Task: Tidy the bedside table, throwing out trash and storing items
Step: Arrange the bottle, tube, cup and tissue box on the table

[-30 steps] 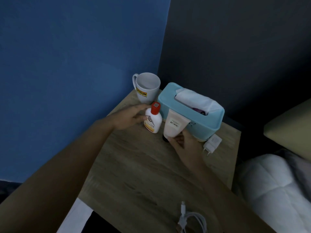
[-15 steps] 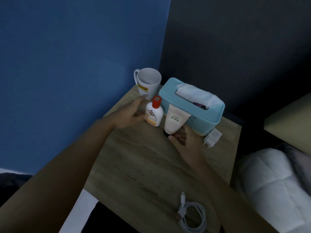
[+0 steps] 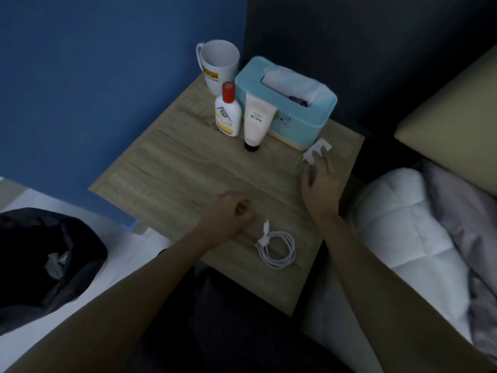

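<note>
While the left hand [image 3: 231, 211] curls in an empty fist over the wooden bedside table [image 3: 166, 168], the right hand [image 3: 320, 184] reaches the white charger plug [image 3: 314, 153] beside the blue tissue box [image 3: 290, 114], grip unclear. A blue wall [image 3: 107, 76] stands behind, and a coiled white cable [image 3: 277, 246] lies near the front edge.

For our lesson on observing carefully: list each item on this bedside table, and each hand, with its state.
Mug: upright.
Bottle: upright, capped.
Tube: cap down, leaning on tissue box.
Tissue box: tissue sticking out.
Cable: coiled.
Charger: no cable attached.
Left hand: fisted, empty.
Right hand: touching charger; grip unclear.
</note>
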